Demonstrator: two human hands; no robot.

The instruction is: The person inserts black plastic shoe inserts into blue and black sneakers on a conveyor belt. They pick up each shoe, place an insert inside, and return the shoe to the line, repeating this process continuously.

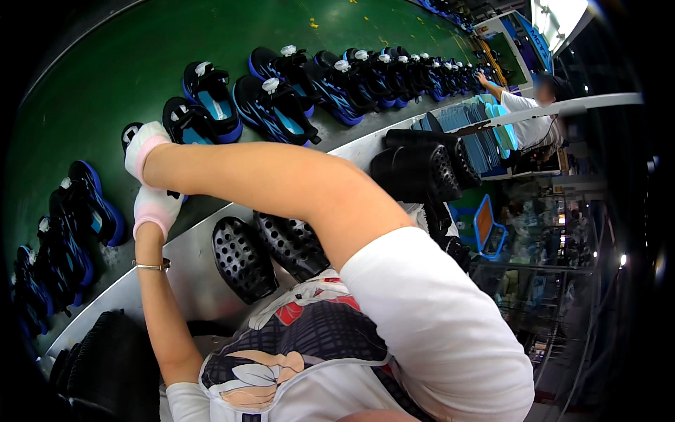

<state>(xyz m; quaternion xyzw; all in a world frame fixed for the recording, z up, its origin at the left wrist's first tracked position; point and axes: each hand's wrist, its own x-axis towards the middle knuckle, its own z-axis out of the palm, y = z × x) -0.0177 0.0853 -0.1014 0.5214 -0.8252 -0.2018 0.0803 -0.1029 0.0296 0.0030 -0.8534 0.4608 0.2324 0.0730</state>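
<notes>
Both my hands wear white gloves with pink cuffs and meet at the left over a black sneaker [130, 132]. Only bits of that shoe show: a dark end with a white patch beyond the gloves, and a dark and purple edge beside them. My right hand [146, 144] reaches across from the right and is closed at the far side of the shoe. Just nearer, my left hand [160, 205], with a bracelet on its wrist, is closed on the shoe too. The gloves hide most of the fingers. A black sneaker with a blue insole [190, 128] stands close beyond my right hand.
A long row of black and blue sneakers [337, 88] runs along the green belt [140, 67]; more sneakers [67, 232] stand left. Black perforated shoe forms [242, 260] lie on the metal ledge [186, 271]. Another person [531, 116] works far right, near stacked blue insoles [467, 130].
</notes>
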